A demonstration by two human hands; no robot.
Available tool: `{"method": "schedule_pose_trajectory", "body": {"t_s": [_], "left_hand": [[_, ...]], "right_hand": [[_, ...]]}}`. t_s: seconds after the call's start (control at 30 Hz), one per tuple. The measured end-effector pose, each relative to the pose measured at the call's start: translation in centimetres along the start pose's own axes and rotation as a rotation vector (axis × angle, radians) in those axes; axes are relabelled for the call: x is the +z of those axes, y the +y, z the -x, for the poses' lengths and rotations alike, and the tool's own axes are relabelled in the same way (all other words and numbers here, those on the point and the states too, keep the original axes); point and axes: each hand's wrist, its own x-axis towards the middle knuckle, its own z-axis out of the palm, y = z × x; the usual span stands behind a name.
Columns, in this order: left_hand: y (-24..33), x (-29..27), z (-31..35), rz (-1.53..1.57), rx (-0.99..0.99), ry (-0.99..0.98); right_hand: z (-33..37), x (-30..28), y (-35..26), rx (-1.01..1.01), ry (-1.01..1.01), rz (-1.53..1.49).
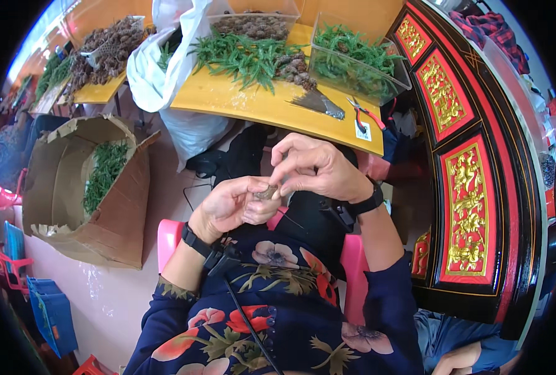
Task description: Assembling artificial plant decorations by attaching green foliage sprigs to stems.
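Observation:
Over my lap, my left hand (235, 201) is closed round a small brown pine cone (266, 193), thumb and forefinger gripping it. My right hand (320, 167) meets it from the other side, fingertips pinched together at the cone's edge. Whatever lies between those right fingertips is too small to make out. A thin dark strand shows just below the hands. On the yellow table (228, 95) ahead lie green artificial sprigs (247, 57), several pine cones (297, 70), a bundle of dark wires (319, 103) and red-handled pliers (367, 115).
Clear plastic bins of pine cones (253, 26) and greenery (356, 62) stand on the table. A white plastic bag (156, 72) hangs at its left corner. Left on the floor is a cardboard box (65, 194) with sprigs. A carved red-and-gold panel (468, 212) rises at right; someone's hand shows below.

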Motion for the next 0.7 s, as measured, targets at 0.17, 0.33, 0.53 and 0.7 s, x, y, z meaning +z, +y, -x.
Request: {"method": "schedule_pose_trajectory", "body": {"t_s": [0.17, 0.33, 0.53, 0.7], "left_hand": [[-0.4, 0.4, -0.8, -0.061, -0.022, -0.016], [-0.7, 1.2, -1.9, -0.166, -0.008, 0.176], [-2.6, 2.4, -5.8, -1.502, 0.383, 0.773], [-2.7, 2.3, -8.9, -1.465, 0.396, 0.804]], "right_hand": [[0.7, -0.5, -1.1, -0.218, 0.017, 0.357], [2.1, -0.4, -1.1, -0.186, 0.158, 0.649], [3.9, 0.7, 2.5, 0.125, 0.451, 0.579], [5.9, 0.5, 5.0, 0.390, 0.739, -0.429]]}}
